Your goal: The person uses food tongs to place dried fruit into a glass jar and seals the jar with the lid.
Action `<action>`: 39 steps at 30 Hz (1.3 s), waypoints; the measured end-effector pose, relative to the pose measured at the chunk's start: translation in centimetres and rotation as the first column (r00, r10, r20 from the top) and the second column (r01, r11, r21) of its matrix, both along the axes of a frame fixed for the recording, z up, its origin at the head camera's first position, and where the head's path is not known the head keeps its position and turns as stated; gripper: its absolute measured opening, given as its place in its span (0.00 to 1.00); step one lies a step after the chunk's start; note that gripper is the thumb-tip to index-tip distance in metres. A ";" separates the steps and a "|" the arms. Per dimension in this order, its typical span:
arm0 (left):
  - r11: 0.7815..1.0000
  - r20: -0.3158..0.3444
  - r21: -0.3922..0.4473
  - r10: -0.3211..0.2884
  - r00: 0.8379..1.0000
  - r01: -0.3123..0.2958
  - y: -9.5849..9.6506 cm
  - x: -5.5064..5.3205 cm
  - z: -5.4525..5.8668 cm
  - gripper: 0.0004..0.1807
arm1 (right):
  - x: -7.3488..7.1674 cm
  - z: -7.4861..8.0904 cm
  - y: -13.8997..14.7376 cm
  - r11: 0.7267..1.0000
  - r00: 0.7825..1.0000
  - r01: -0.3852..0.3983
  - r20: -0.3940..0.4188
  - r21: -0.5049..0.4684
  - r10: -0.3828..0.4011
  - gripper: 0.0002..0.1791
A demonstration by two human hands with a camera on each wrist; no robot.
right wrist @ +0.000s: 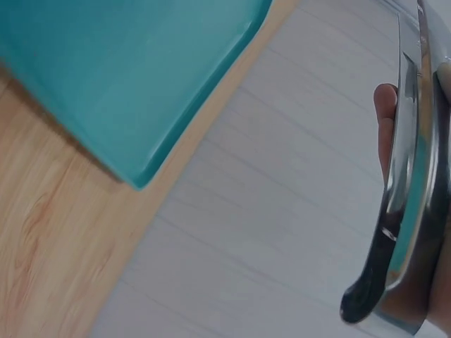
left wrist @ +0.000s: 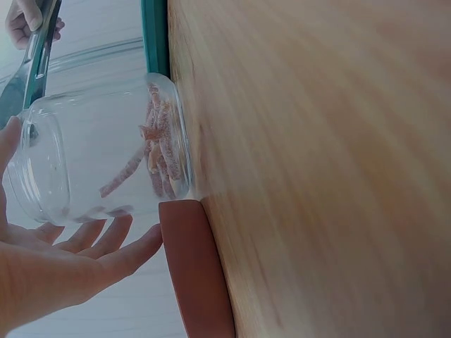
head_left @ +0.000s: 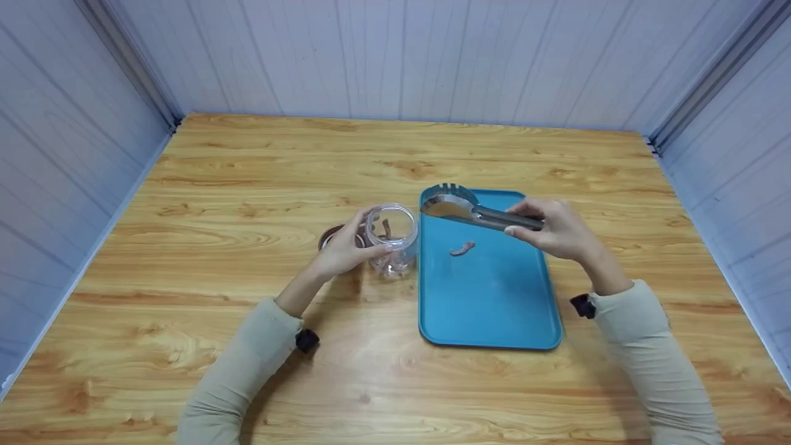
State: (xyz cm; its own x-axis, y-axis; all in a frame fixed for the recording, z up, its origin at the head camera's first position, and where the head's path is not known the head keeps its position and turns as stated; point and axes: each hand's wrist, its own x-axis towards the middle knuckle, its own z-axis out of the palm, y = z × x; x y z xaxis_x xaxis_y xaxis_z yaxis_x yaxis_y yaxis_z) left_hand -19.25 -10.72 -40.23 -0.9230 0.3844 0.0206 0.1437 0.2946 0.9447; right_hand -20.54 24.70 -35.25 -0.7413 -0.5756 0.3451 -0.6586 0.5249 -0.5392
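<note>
While left hand (head_left: 343, 250) cups jar (head_left: 392, 240) with relaxed fingers, right hand (head_left: 554, 227) grips tongs (head_left: 476, 212), over tray (head_left: 494, 303)

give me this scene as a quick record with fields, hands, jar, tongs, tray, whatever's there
left hand: fingers against the side of the clear jar, which stands on the wooden table
jar contents: a few reddish-brown strips
right hand: grips metal tongs, tips above the far end of the tray
tray: blue, right of the jar, one strip lying on it
lid: brown, on the table beside the jar
</note>
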 end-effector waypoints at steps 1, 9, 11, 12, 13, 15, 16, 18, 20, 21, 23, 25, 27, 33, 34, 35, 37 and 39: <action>1.000 0.000 -0.002 -0.002 1.000 0.002 0.1 0.2 0.4 0.41 | 0.0 -0.1 0.3 1.000 1.000 0.003 0.000 0.003 -0.003 0.12; 0.999 -0.041 -0.036 0.018 0.999 -0.019 0.1 0.3 0.5 0.40 | 0.5 -0.7 2.7 0.997 0.997 0.071 0.029 0.044 -0.072 0.15; 0.999 -0.047 -0.042 0.026 0.999 -0.028 0.0 -0.2 -0.4 0.41 | 0.7 -1.0 3.3 0.994 0.996 0.087 0.029 0.068 -0.089 0.16; 0.999 -0.044 -0.041 0.025 0.999 -0.027 0.0 -0.2 -0.4 0.41 | 0.8 -1.2 3.6 0.992 0.995 0.095 0.026 0.081 -0.097 0.16; 0.999 -0.041 -0.040 0.023 0.999 -0.024 0.0 -0.2 -0.3 0.41 | 0.8 -1.3 3.8 0.991 0.994 0.099 0.025 0.091 -0.102 0.16; 0.999 -0.041 -0.034 0.016 0.999 -0.017 0.1 0.1 0.2 0.40 | 0.9 -1.6 4.2 0.989 0.994 0.105 0.021 0.108 -0.108 0.16; 0.999 -0.039 -0.029 0.012 0.999 -0.013 0.1 0.3 0.6 0.40 | 1.0 -1.8 4.4 0.988 0.994 0.106 0.017 0.116 -0.108 0.16; 1.000 -0.037 -0.024 0.005 0.999 -0.006 0.2 0.8 1.4 0.40 | 1.0 -2.1 4.6 0.986 0.994 0.102 0.013 0.131 -0.105 0.16; 1.000 -0.035 -0.020 0.001 0.999 -0.001 0.3 1.2 2.1 0.39 | 1.1 -2.4 4.8 0.985 0.995 0.096 0.015 0.144 -0.099 0.16; 1.000 -0.032 -0.020 -0.002 0.999 0.001 0.3 1.3 2.3 0.39 | 1.2 -2.6 4.9 0.984 0.995 0.091 0.021 0.150 -0.096 0.16; 1.000 -0.026 -0.014 -0.001 1.000 0.000 0.3 1.3 2.3 0.39 | 1.2 -2.9 4.9 0.982 0.996 0.083 0.030 0.168 -0.089 0.16; 1.000 -0.025 -0.009 0.000 1.000 -0.001 0.3 0.9 1.7 0.40 | 1.3 -3.2 4.9 0.980 0.996 0.075 0.023 0.186 -0.081 0.17; 1.000 -0.023 -0.014 0.007 1.000 -0.007 0.2 0.5 0.9 0.40 | 1.3 -3.5 4.8 0.976 0.997 0.067 0.018 0.208 -0.072 0.17; 1.000 -0.049 -0.013 0.007 0.999 -0.008 0.0 -0.4 -0.7 0.42 | 1.4 -4.2 4.6 0.968 0.998 0.055 0.023 0.244 -0.062 0.18; 1.000 -0.053 -0.010 0.008 0.999 -0.008 0.0 -0.4 -0.7 0.42 | 1.4 -4.2 4.5 0.967 0.998 0.051 0.025 0.248 -0.059 0.18; 1.000 -0.052 -0.012 0.013 0.999 -0.014 0.0 -0.4 -0.7 0.42 | 1.4 -4.3 4.5 0.966 0.998 0.049 0.022 0.255 -0.057 0.19; 1.000 -0.053 -0.019 0.017 0.998 -0.018 0.0 -0.3 -0.6 0.42 | 1.4 -4.5 4.5 0.961 0.999 0.047 0.014 0.272 -0.053 0.19; 0.999 -0.051 -0.026 0.017 0.999 -0.019 0.0 -0.2 -0.3 0.42 | 1.4 -4.5 4.4 0.957 0.999 0.044 0.012 0.287 -0.049 0.20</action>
